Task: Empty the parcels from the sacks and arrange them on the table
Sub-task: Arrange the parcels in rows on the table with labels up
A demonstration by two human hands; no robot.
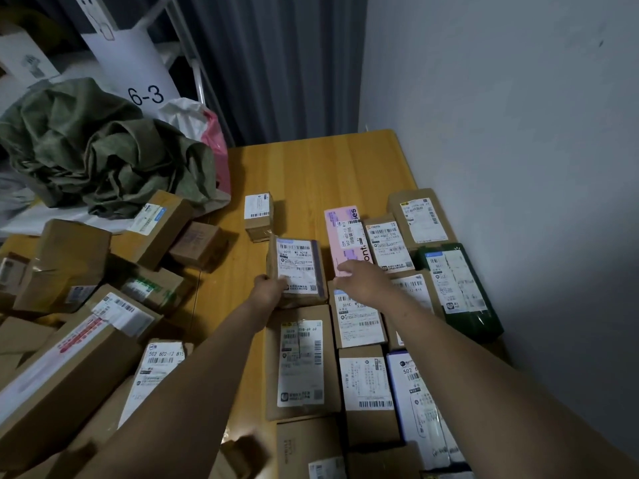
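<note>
Gripping a taped cardboard parcel (298, 271), left hand (268, 288); right hand (363, 281) flat, empty.

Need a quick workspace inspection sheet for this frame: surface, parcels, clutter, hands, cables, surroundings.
Surface: wooden table, far end bare.
Job's things: labelled parcels in rows at right, including a pink parcel and a green parcel; loose pile at left.
Clutter: crumpled green sack, pink-white bag.
Grippers: left hand grips small brown parcel; right hand open above the rows.
Cables: nothing seen.
Surroundings: grey wall, dark curtain.
</note>
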